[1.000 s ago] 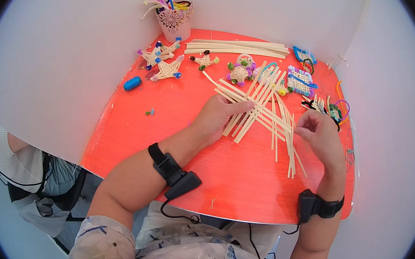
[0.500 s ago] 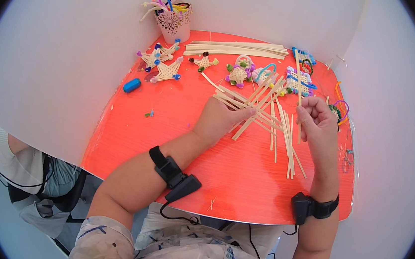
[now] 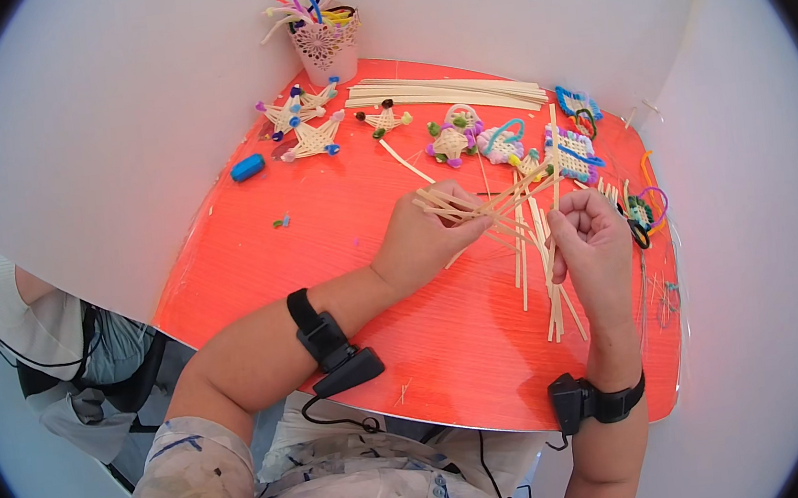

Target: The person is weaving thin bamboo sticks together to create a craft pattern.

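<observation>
Pale sticks (image 3: 472,205) pinched in left hand (image 3: 427,239), fanned over red counter (image 3: 320,228); right hand (image 3: 594,247) fisted around upright stick (image 3: 551,153); fingers of both closed.

Glossy orange-red round counter (image 3: 339,226); pale cream thin flat strips (image 3: 523,237); small blue oblong piece (image 3: 247,168); white-pink patterned cup (image 3: 330,49); black wrist straps (image 3: 315,329).

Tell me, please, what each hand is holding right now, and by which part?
The left hand pinches a bunch of thin pale straw strips near their left ends. The right hand is closed on one upright strip at its lower part.
</observation>
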The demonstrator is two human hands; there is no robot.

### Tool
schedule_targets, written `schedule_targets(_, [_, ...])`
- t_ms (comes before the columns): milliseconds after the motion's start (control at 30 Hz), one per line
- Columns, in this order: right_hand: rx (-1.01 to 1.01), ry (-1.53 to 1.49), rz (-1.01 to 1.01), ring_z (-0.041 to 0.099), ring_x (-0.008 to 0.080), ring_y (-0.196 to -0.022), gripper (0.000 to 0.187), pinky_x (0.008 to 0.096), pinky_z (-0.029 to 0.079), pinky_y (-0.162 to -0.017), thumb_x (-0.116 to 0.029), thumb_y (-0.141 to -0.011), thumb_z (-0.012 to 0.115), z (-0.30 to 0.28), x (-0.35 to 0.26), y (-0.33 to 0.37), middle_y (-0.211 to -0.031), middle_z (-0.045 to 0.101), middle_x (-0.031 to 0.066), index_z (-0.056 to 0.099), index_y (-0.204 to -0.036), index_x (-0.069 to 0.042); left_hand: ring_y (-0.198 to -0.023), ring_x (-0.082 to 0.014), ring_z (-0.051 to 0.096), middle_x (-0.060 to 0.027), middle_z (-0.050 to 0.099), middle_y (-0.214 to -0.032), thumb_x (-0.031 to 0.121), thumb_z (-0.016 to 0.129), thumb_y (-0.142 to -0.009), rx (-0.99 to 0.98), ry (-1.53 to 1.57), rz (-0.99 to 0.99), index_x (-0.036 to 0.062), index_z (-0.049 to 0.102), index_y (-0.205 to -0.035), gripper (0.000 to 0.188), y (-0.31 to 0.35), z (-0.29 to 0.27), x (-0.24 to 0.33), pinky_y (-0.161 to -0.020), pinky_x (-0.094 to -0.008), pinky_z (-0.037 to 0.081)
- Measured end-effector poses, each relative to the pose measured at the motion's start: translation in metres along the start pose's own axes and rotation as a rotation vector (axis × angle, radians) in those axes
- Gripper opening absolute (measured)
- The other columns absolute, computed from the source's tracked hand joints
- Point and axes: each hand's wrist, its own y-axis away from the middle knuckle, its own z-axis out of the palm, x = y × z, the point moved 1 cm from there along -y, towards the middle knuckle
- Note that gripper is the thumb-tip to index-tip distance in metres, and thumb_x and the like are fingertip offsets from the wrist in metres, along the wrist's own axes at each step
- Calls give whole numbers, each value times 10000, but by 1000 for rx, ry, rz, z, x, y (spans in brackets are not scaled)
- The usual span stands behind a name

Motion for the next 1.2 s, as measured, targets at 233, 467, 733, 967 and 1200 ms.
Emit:
schedule_targets(233, [-10, 21, -14, 490, 41, -426, 88, 197, 376, -373, -48, -914, 614, -3, 2, 0, -649, 562, 10, 568, -959, 13, -662, -49, 574, -16, 639, -736, 103, 731, -875, -69, 40, -28, 4, 623, -917, 152, 2, 1, -1, -558, -220, 444])
schedule_targets(467, [-93, 6, -100, 500, 31, -568, 122, 192, 400, -493, -23, -928, 591, -7, 10, -4, -769, 581, -1, 589, -1050, -16, -782, -99, 630, -50, 690, -855, 155, 735, -877, -160, 151, -96, 1, 670, -954, 184, 0, -2, -4, -678, -244, 499])
schedule_targets(733, [-119, -12, -124, 506, 33, -672, 141, 196, 422, -555, 11, -922, 564, -9, 11, -5, -819, 574, -16, 581, -1057, -28, -828, -110, 651, -58, 693, -914, 150, 727, -882, -232, 510, -260, 6, 669, -989, 188, 1, 2, -6, -716, -257, 530])
schedule_targets(967, [-114, -31, -91, 526, 32, -713, 128, 195, 429, -559, 16, -921, 565, -12, 8, -4, -849, 600, -10, 592, -1040, -26, -827, -115, 663, -57, 699, -926, 139, 719, -876, -274, 585, -344, 17, 673, -1003, 182, 0, 1, -9, -742, -263, 537])
schedule_targets(1200, [-102, -36, -108, 534, 31, -715, 125, 196, 434, -562, 22, -923, 567, -11, 7, -4, -874, 616, -10, 602, -1034, -23, -793, -132, 680, -76, 711, -905, 121, 722, -865, -262, 639, -371, 1, 684, -968, 162, 0, 1, -5, -724, -263, 543])
